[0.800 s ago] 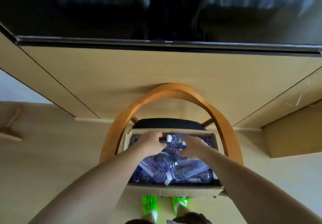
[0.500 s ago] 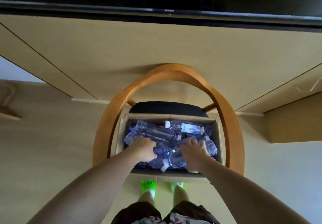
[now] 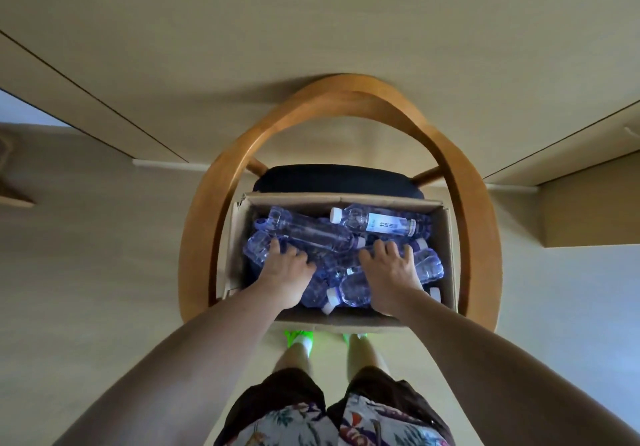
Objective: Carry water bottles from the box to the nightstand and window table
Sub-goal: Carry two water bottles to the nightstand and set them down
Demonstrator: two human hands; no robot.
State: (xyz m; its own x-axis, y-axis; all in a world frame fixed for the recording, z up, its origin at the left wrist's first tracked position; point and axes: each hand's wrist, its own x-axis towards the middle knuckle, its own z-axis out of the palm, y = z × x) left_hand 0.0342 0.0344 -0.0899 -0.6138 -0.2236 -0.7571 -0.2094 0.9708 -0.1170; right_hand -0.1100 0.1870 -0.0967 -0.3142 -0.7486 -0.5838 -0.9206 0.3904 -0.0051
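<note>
An open cardboard box (image 3: pixel 450 255) stands on a wooden chair's dark seat (image 3: pixel 336 178). Several clear water bottles with white caps lie jumbled in it. One labelled bottle (image 3: pixel 381 225) lies along the far wall, apart from both hands. My left hand (image 3: pixel 285 270) is in the box's left half, fingers bent down over a bottle (image 3: pixel 258 248). My right hand (image 3: pixel 391 272) lies across another bottle (image 3: pixel 353 289) in the right half, thumb spread left and fingers curled over it. Both hands hide the bottles directly under them.
The chair's curved wooden back and arms (image 3: pixel 460 175) ring the box. A beige desk or counter (image 3: pixel 311 29) spans the far side, with a lower cabinet (image 3: pixel 588 213) at right. My legs and green shoes (image 3: pixel 299 336) stand right before the chair on pale floor.
Both hands drew back from the far part of the box toward its near half and settled on bottles. The view tilted down, so the screen above the desk has dropped out.
</note>
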